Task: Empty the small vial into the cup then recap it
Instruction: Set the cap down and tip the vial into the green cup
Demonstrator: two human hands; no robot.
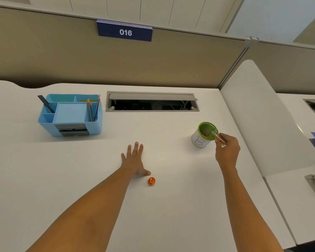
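My right hand (pixel 227 149), at the right of the frame, is raised off the desk (pixel 171 206) with the forearm running up from the lower right corner; its fingers are curled closed around the small vial (pixel 220 139). The vial is tipped, its open mouth pointing up and left into the cup (pixel 204 135) and lying over the cup's near rim, its base toward my palm. The cup, white outside with a green lining and rim, stands upright on the desk just beside my knuckles; something orange shows inside it near the vial's mouth. My left hand (pixel 134 159), in the middle of the frame, lies palm down and flat on the desk, fingers spread open and holding nothing, thumb stretched toward the lower right. The orange cap (pixel 151 180) rests on the desk just below and right of that thumb, close to it but apart. At the upper left of the desk stands a blue organizer (pixel 69 115) with pencils (pixel 92 110) upright in its right compartment. A cable hatch (pixel 152 101) lies open above the centre.
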